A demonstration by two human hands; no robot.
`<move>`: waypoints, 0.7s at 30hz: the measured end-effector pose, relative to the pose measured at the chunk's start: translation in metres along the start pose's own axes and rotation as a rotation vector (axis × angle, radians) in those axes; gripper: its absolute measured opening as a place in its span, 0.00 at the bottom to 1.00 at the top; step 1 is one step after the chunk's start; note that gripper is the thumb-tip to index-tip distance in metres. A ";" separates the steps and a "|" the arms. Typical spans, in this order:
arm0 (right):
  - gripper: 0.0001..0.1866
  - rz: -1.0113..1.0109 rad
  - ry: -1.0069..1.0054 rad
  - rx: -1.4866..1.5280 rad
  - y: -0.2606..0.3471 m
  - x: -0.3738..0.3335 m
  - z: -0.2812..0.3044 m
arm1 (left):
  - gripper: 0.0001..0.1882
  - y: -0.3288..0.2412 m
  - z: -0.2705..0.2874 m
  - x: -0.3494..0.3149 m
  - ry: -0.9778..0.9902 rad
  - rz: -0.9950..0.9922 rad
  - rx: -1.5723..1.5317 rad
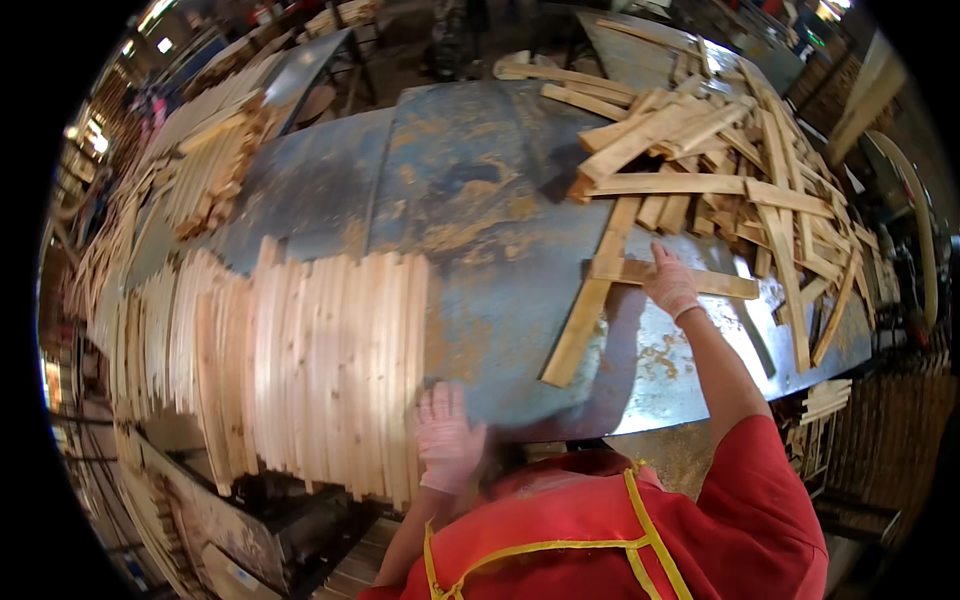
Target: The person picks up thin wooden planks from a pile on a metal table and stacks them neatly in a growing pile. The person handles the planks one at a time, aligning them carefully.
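Note:
My right hand, in a pale glove, is wrapped over the middle of a short wooden slat. The slat lies crosswise over a longer slanted slat on the metal table. My left hand, also gloved and a little blurred, has its fingers stretched out along the right edge of a row of wooden strips. No piece shows in its grasp. The strips lie side by side, their near ends reaching past the table's front edge.
A loose heap of slats covers the right side of the metal table, which carries patches of sawdust. Another stack of strips lies at the far left. Below the row is a dark frame. A second table stands behind.

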State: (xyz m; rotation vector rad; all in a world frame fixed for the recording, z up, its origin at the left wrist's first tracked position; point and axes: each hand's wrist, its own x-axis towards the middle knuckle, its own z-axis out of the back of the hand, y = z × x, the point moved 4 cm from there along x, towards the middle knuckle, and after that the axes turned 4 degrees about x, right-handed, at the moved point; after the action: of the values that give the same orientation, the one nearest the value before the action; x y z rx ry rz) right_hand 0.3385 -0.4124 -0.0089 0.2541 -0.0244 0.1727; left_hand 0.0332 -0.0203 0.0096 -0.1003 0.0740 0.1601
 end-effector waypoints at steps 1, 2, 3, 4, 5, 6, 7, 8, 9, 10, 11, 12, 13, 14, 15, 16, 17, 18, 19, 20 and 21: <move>0.37 -0.016 -0.005 -0.128 -0.023 0.002 0.006 | 0.47 -0.023 -0.002 0.011 0.043 -0.043 -0.052; 0.36 -0.064 0.009 -0.170 -0.047 0.000 0.012 | 0.45 -0.054 -0.003 0.024 0.055 -0.117 -0.008; 0.36 -0.096 0.029 -0.204 -0.057 -0.002 0.023 | 0.46 -0.082 -0.004 0.041 0.125 -0.150 -0.049; 0.35 -0.126 0.054 -0.240 -0.064 -0.004 0.033 | 0.47 -0.109 -0.002 0.058 0.200 -0.179 -0.093; 0.35 -0.145 0.181 -0.263 -0.073 -0.002 0.034 | 0.48 -0.135 -0.004 0.073 0.272 -0.209 -0.141; 0.34 -0.149 0.311 -0.281 -0.078 0.001 0.032 | 0.48 -0.153 -0.012 0.085 0.311 -0.211 -0.108; 0.33 -0.140 0.444 -0.299 -0.077 0.005 0.028 | 0.48 -0.164 -0.029 0.095 0.351 -0.200 -0.075; 0.30 -0.074 0.438 -0.180 -0.075 0.006 0.028 | 0.49 -0.163 -0.041 0.099 0.389 -0.172 -0.035; 0.30 -0.028 0.405 -0.071 -0.079 0.005 0.026 | 0.48 -0.156 -0.045 0.102 0.380 -0.145 -0.079; 0.33 0.096 0.408 0.048 -0.075 0.006 0.028 | 0.48 -0.146 -0.049 0.103 0.369 -0.105 -0.124; 0.35 0.030 0.467 0.146 -0.048 0.004 0.043 | 0.47 -0.131 -0.051 0.095 0.359 -0.052 -0.174; 0.36 -0.085 0.526 0.353 -0.042 0.001 0.040 | 0.46 -0.117 -0.041 0.084 0.415 0.014 -0.295; 0.36 -0.216 0.583 0.553 -0.041 -0.003 0.032 | 0.45 -0.099 -0.023 0.070 0.465 0.067 -0.419; 0.36 -0.232 0.539 0.800 -0.038 -0.013 0.013 | 0.45 -0.082 -0.011 0.054 0.508 0.113 -0.551; 0.37 -0.247 0.497 1.044 -0.031 -0.023 -0.008 | 0.45 -0.063 -0.014 0.029 0.515 0.161 -0.726; 0.37 -0.233 0.510 1.127 -0.009 -0.033 -0.018 | 0.45 -0.045 -0.025 -0.004 0.514 0.212 -0.905; 0.36 -0.230 0.539 1.219 0.003 -0.046 -0.045 | 0.45 -0.036 -0.031 -0.028 0.507 0.251 -1.088; 0.36 -0.289 0.551 1.332 0.018 -0.062 -0.069 | 0.44 -0.035 -0.025 -0.045 0.639 0.470 -1.332; 0.36 -0.349 0.574 1.442 0.045 -0.079 -0.086 | 0.44 -0.029 -0.027 -0.060 0.602 0.500 -1.405; 0.35 -0.358 0.604 1.394 0.077 -0.090 -0.094 | 0.43 -0.023 -0.033 -0.077 0.561 0.534 -1.483; 0.34 -0.364 0.629 1.347 0.110 -0.099 -0.099 | 0.43 -0.017 -0.039 -0.090 0.517 0.561 -1.561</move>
State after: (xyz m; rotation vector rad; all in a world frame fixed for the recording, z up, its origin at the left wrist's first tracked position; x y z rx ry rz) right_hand 0.2221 -0.2992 -0.0820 1.5226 0.7843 -0.1301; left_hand -0.0547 -0.0553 -0.0204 -1.6917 0.4846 0.7271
